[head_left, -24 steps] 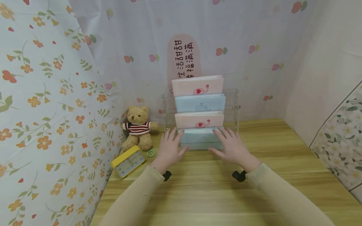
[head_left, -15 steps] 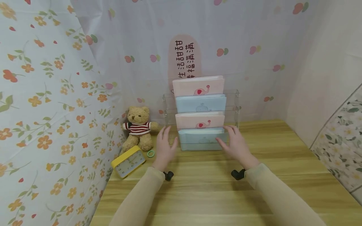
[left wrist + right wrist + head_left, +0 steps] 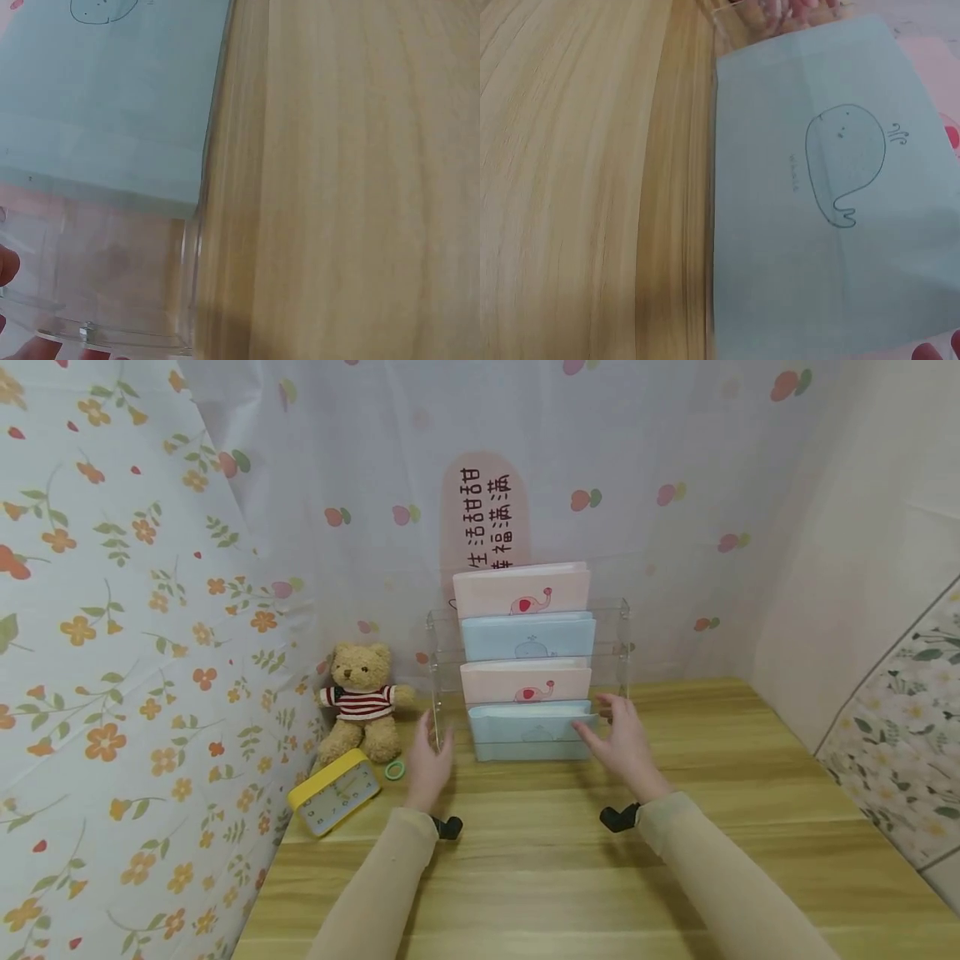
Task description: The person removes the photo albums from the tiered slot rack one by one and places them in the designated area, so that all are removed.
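Note:
A clear plastic rack (image 3: 624, 618) stands upright on the table, holding folded pale pink and pale blue pieces in tiers. Lowest in front sits a blue folded piece (image 3: 780, 195) with a whale drawing. My left hand (image 3: 430, 768) is at the rack's left side, fingers extended and thumb apart; in the left wrist view its thumb (image 3: 7, 264) and fingertips (image 3: 45, 349) lie on opposite sides of the clear side panel (image 3: 112, 341). At the right side, my right hand (image 3: 626, 747) has bent fingers, its thumb overlapping the blue piece's right edge.
A teddy bear (image 3: 362, 702) in a striped sweater sits left of the rack. In front of it lie a yellow alarm clock (image 3: 335, 792) and a small green ring (image 3: 394, 770). Patterned curtains (image 3: 675, 568) close in the wooden table (image 3: 540, 868) behind and on the left.
Both hands have moved apart from in front of the lowest blue piece, the left one out to the rack's left side and the right one to its right side. The rack stays in place.

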A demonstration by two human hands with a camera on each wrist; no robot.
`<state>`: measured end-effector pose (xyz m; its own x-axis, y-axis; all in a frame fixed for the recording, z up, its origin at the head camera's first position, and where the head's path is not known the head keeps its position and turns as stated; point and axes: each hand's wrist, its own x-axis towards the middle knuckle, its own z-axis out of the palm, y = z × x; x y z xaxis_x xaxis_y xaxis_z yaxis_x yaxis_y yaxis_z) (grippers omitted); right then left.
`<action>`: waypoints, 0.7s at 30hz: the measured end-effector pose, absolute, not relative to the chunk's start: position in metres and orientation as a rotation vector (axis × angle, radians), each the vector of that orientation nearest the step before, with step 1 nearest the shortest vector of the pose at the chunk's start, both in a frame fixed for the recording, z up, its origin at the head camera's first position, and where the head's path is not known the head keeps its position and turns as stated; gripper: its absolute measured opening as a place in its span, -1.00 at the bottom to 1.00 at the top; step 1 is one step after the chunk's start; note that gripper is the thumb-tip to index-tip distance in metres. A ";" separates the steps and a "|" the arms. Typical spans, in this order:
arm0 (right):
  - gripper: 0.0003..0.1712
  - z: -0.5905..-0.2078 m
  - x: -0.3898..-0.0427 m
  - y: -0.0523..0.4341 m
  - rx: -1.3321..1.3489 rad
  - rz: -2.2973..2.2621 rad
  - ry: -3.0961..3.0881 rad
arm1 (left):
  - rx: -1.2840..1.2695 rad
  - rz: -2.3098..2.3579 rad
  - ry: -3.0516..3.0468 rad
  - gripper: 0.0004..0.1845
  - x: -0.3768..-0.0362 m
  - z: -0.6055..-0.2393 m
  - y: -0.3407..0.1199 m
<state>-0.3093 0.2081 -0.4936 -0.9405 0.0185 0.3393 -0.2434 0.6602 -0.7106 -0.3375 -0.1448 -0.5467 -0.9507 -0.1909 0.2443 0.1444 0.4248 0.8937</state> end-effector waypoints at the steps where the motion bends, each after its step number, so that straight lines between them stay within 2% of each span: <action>1: -0.12 -0.494 -0.310 0.207 0.177 1.186 -2.559 | 0.049 -1.557 -2.366 -0.29 -0.337 -0.548 -0.144; 13: -0.19 -0.498 -0.315 0.193 0.177 1.296 -2.483 | 0.088 -1.811 -2.186 -0.42 -0.334 -0.576 -0.145; 21: -0.28 -0.500 -0.317 0.191 0.150 1.328 -2.443 | 0.123 -1.813 -2.192 -0.47 -0.333 -0.577 -0.147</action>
